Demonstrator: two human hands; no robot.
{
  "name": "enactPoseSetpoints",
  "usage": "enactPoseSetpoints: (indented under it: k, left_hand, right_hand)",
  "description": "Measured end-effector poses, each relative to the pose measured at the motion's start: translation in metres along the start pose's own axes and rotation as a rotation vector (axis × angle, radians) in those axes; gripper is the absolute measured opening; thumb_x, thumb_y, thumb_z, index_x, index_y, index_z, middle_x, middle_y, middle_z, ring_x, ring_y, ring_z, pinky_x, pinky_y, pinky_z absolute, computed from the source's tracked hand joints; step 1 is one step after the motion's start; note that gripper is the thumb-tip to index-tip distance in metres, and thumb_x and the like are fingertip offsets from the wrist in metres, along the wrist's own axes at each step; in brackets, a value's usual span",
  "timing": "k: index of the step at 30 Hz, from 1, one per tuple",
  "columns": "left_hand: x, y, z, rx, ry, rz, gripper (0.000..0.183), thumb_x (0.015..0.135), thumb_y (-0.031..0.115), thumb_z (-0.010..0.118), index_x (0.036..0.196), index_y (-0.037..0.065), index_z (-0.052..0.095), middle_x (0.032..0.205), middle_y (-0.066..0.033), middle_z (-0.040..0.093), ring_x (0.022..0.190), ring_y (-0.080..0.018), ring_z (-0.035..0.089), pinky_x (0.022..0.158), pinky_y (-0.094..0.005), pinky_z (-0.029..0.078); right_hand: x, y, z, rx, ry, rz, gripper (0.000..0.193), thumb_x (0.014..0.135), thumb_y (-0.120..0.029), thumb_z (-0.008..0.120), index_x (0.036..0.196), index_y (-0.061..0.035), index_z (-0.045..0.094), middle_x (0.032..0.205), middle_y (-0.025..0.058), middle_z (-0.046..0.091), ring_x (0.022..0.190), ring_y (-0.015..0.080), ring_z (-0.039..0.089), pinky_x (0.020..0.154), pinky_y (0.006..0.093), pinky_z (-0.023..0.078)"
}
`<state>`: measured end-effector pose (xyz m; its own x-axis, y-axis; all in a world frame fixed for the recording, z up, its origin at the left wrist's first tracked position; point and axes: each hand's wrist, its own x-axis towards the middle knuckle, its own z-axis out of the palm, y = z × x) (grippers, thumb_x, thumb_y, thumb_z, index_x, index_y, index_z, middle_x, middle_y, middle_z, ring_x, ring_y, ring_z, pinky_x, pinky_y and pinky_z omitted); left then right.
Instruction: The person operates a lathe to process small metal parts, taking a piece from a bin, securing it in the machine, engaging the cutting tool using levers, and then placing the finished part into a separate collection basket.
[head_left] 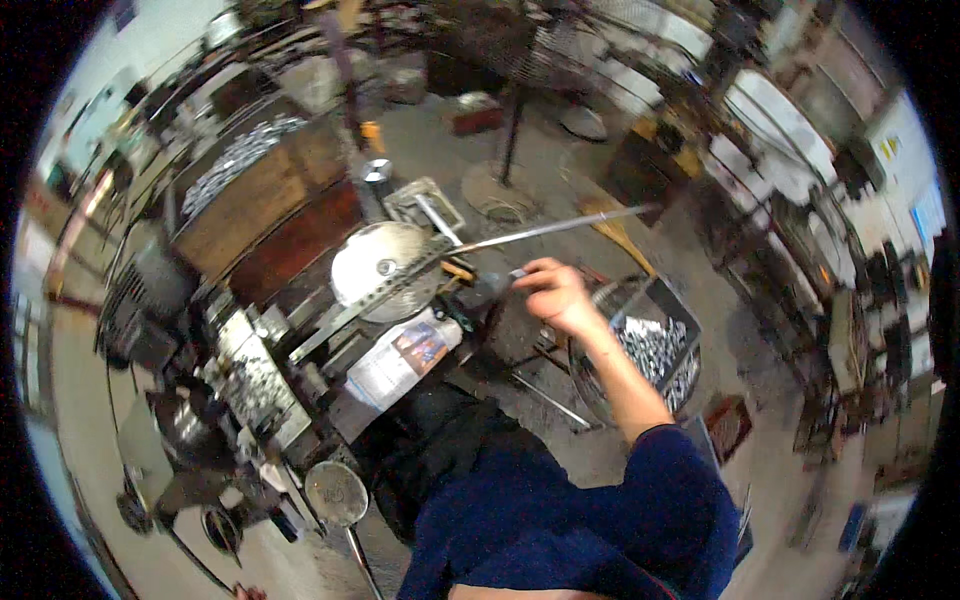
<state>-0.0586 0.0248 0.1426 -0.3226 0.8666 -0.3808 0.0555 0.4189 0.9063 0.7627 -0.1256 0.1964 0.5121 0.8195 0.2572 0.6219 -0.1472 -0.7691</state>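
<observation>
My right hand [556, 297] reaches forward over the work area, its thumb and fingers pinched on a small metal piece [517, 273]. To its left stands a press-like machine with a round pale disc [360, 262] and a long metal lever [540, 229] that slants up to the right, beyond the hand. A white printed plastic container [385, 372] lies before the disc, near my dark-clad legs. Below my right forearm, a round tub holds a dark tray [684, 305] and many small shiny metal parts [652, 352]. At the lower left edge, a cut-off skin-coloured shape may be my left hand [247, 592]; its fingers are unclear.
At the far left, a wooden-sided bin [265, 205] holds more shiny parts. A round stool-like disc on a rod [337, 493] stands at lower left. A fan stand [507, 145] rises beyond the lever. Machinery [775, 190] lines the right, and a reddish box [724, 428] sits beside the tub.
</observation>
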Motion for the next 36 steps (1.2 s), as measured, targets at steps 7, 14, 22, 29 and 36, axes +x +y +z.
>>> enactPoseSetpoints:
  k: [7,14,22,29,36]
  left_hand:
    - [-0.016,0.017,0.032,0.582,0.139,0.421,0.023,0.078,0.019,0.06,0.086,-0.001,0.053,0.064,-0.0054,0.056,0.057,-0.0116,0.052,0.052,-0.0287,0.042]
    - [-0.08,0.002,0.034,0.546,0.321,0.189,0.032,0.074,0.021,0.061,0.094,-0.004,0.057,0.062,-0.0139,0.057,0.059,-0.0242,0.058,0.056,-0.0355,0.045]
    - [-0.084,0.014,0.045,0.907,0.463,0.306,0.029,0.07,0.022,0.066,0.078,-0.003,0.051,0.074,-0.0228,0.057,0.075,-0.0412,0.056,0.066,-0.0463,0.043]
    - [-0.083,0.018,0.059,1.055,0.581,0.349,0.027,0.072,0.019,0.064,0.082,-0.002,0.05,0.075,-0.0236,0.058,0.076,-0.0417,0.056,0.068,-0.0483,0.044]
    - [-0.061,0.016,0.03,1.247,0.547,0.316,0.018,0.073,0.014,0.059,0.082,0.0,0.051,0.073,-0.0215,0.059,0.072,-0.0372,0.058,0.063,-0.0469,0.046]
  right_hand:
    - [0.067,-0.192,0.184,0.299,-0.479,-0.665,0.038,0.053,-0.006,0.057,0.089,-0.0019,0.066,0.105,0.0154,0.055,0.098,0.0291,0.054,0.084,0.0344,0.044]
    - [0.099,-0.308,0.292,-0.158,-0.518,-1.076,0.032,0.052,-0.016,0.062,0.08,0.0,0.065,0.105,0.0156,0.053,0.095,0.0319,0.051,0.082,0.0376,0.044]
    - [0.097,-0.317,0.357,-0.485,-0.707,-0.927,0.032,0.054,-0.019,0.064,0.076,0.0041,0.065,0.094,0.0211,0.055,0.094,0.0341,0.052,0.083,0.0368,0.046]
    - [0.094,-0.315,0.363,-0.261,-0.731,-0.732,0.034,0.055,-0.018,0.061,0.077,0.0066,0.062,0.1,0.0243,0.051,0.098,0.0385,0.051,0.086,0.0398,0.043]
    - [0.086,-0.328,0.361,-0.283,-0.69,-0.697,0.018,0.055,-0.016,0.059,0.066,-0.0013,0.059,0.132,0.0246,0.036,0.093,0.0417,0.056,0.082,0.0401,0.046]
